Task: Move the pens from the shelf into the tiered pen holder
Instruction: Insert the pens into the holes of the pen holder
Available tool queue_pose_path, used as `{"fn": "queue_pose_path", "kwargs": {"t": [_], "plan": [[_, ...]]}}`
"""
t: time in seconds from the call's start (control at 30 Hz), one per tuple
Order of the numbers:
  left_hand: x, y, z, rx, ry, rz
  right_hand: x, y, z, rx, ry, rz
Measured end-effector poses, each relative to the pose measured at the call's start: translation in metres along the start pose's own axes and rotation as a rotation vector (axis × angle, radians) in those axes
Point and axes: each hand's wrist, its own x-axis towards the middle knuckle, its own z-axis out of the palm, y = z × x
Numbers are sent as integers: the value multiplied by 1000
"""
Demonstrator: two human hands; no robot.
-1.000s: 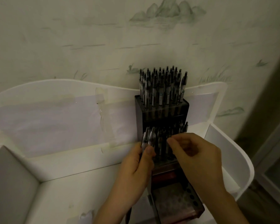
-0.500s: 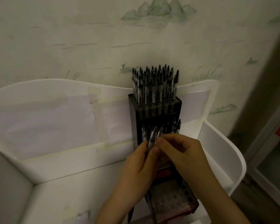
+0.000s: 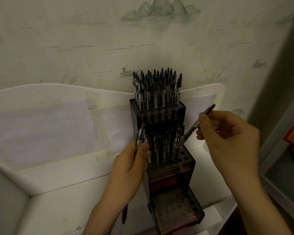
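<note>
The right hand point(image 3: 227, 139) is pinching one pen point(image 3: 192, 128) slanted, its tip angling down-left toward the tiered pen holder point(image 3: 187, 165)'s open middle-tier holes just below, while the left hand point(image 3: 134, 160) is gripping spare pens point(image 3: 140, 138) alongside.

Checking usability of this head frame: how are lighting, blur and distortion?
Head view: dim, warm light, the tiered pen holder reading nearly black with little detail in its slots; the right hand and its pen are slightly motion-soft, the left hand sharper; wide-angle bending curves the shelf backboard; the right edge falls into dark shadow; no glare visible.
</note>
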Motion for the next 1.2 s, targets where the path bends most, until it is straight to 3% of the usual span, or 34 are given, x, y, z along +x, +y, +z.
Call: {"fn": "queue_pose_path", "kwargs": {"t": [0.37,0.73,1.2], "plan": [[0,0,-1,-2,-4,5,-8,40,25,-258,-101,-37],[2,-3,0,28,-7,8,-7,54,35,-308,-180,-45],[1,-8,-10,196,3,80,-7,60,40,-281,-153,-88]]}}
